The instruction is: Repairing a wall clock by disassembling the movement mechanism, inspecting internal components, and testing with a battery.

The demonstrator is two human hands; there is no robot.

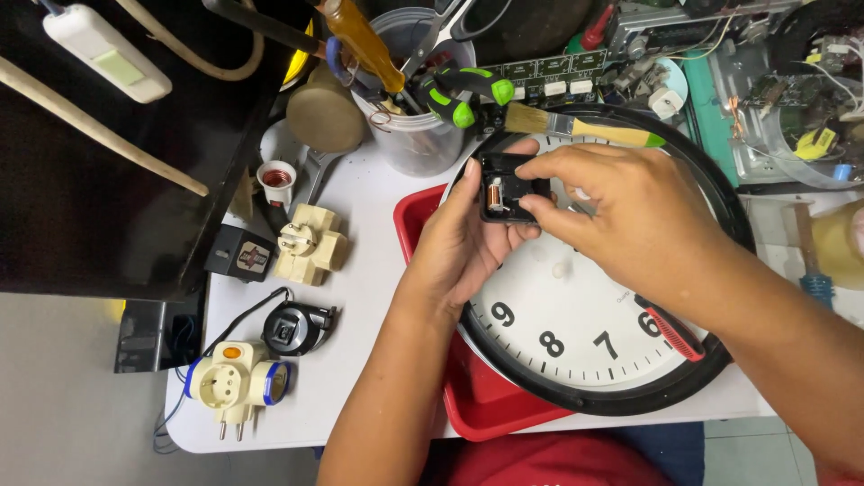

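Above the big wall clock [576, 333], the left hand [463, 243] cups the little black clock motor [506, 187], already out, while the right hand [621, 211] pinches its edge.

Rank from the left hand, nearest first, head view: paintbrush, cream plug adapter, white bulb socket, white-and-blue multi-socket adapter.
From the left hand:
1. Paintbrush, just above the hands, lying across the clock's top rim.
2. Cream plug adapter, to the left on the white table.
3. White bulb socket, farther up-left.
4. White-and-blue multi-socket adapter, at the table's lower-left corner.
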